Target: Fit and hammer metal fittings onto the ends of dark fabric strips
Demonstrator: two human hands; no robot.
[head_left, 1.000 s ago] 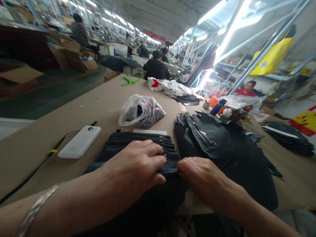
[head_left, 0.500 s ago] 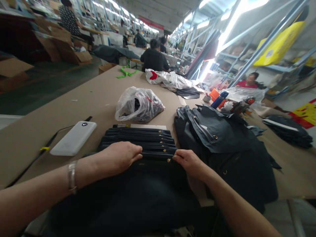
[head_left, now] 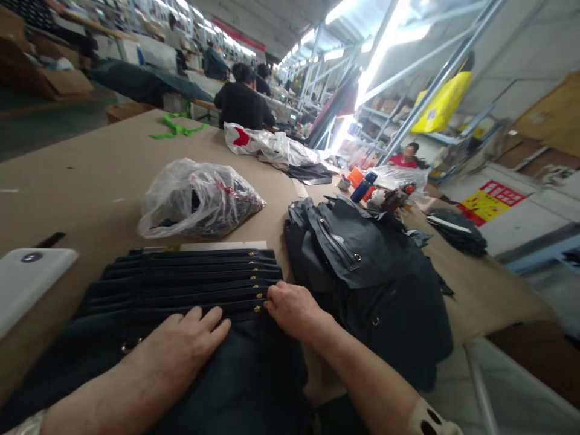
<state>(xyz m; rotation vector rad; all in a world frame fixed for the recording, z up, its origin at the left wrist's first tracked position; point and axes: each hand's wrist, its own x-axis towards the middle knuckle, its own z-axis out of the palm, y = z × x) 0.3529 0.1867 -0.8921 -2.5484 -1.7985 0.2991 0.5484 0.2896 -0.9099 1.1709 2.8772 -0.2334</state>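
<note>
Dark fabric pieces with zippers [head_left: 190, 283] lie overlapped in a row before me, their gold-coloured zipper ends lined up on the right. My left hand [head_left: 183, 341] rests flat on the nearest dark fabric panel [head_left: 244, 368], fingers spread. A small metal ring [head_left: 131, 345] shows beside that wrist. At the right edge of the row, my right hand [head_left: 294, 309] has its fingers closed on the nearest panel's edge, by the last zipper end. Right of it lies a heap of dark fabric pieces [head_left: 385, 302], the top one with a zipper and ring.
A clear plastic bag [head_left: 199, 199] with dark contents stands behind the row. A white power bank [head_left: 34, 284] lies at left. Farther back are green straps [head_left: 176, 125], crumpled plastic [head_left: 276, 145] and a blue bottle [head_left: 363, 187]. A person in black [head_left: 244, 99] sits beyond the table.
My left hand has gone from pinching the panel's edge to lying spread on it. My right hand stays at the right edge. The view has turned right.
</note>
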